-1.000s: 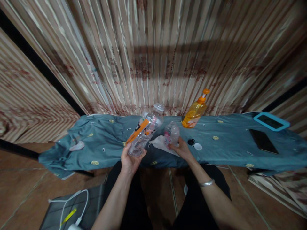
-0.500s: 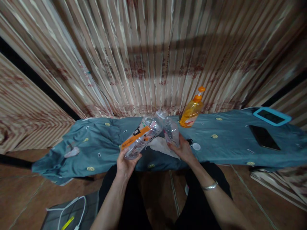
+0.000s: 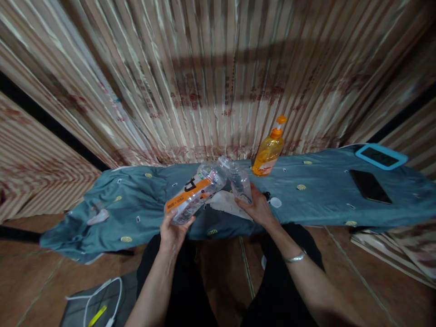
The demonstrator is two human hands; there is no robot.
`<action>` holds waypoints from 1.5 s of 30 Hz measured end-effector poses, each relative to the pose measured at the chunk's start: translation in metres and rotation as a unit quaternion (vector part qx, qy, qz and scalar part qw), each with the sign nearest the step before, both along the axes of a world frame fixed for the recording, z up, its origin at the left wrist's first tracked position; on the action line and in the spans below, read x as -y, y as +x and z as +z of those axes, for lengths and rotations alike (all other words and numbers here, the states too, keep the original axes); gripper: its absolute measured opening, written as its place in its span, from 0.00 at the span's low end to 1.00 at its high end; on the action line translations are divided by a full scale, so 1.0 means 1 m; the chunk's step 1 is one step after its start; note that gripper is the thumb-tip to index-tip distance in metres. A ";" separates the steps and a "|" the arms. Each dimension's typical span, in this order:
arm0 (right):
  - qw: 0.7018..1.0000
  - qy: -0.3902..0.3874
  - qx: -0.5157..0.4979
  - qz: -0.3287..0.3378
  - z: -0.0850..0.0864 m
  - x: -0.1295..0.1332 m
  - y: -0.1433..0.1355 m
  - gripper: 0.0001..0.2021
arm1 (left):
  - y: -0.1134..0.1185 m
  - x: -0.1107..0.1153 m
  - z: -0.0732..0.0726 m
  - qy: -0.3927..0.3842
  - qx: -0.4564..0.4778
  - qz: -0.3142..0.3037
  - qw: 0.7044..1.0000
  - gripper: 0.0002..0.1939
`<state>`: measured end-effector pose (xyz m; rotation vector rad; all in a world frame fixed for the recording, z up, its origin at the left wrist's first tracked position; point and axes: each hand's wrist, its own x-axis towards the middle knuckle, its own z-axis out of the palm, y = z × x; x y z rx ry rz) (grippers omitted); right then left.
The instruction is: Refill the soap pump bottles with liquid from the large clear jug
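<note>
My left hand [image 3: 175,230] is closed around the base of a clear plastic bottle [image 3: 190,196] with an orange and white label, tilted so its neck points up and right. In my right hand [image 3: 255,206] is a smaller clear plastic bottle [image 3: 241,181], leaning left. The two necks overlap in view; whether they touch, I cannot tell. Under them a torn-edged white paper [image 3: 225,204] lies on the blue-green cloth [image 3: 316,202]. Close to my right hand sit a white round cap [image 3: 275,202] and a small dark object, partly hidden.
An orange pump bottle [image 3: 267,156] stands toward the back. At the right lie a black phone [image 3: 369,186] and a blue-framed tablet [image 3: 381,156]. A crumpled pale scrap [image 3: 98,217] is at the left. Striped curtain [image 3: 218,91] hangs behind; a white cable [image 3: 102,288] lies below left.
The smaller bottle has tipped further left, its neck now across the larger bottle's neck. Both hands keep their hold. The whole view has shifted slightly.
</note>
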<state>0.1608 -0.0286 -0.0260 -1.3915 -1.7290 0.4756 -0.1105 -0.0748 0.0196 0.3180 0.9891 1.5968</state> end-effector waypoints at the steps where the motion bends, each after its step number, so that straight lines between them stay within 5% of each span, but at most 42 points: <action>1: 1.000 -0.002 0.003 0.000 0.000 0.000 0.000 0.23 | -0.001 0.000 -0.001 0.003 -0.002 -0.001 1.000 0.20; 26: 1.000 -0.016 0.004 -0.005 -0.010 -0.004 -0.006 0.23 | -0.013 0.009 0.003 0.070 -0.042 0.022 0.996 0.36; 36: 0.995 -0.083 -0.048 0.006 -0.020 -0.008 -0.014 0.19 | -0.009 0.006 -0.009 0.019 -0.001 -0.047 0.999 0.23; 45: 0.991 -0.114 -0.072 -0.012 -0.028 -0.007 -0.018 0.19 | 0.003 0.004 -0.004 0.027 0.037 -0.031 0.998 0.21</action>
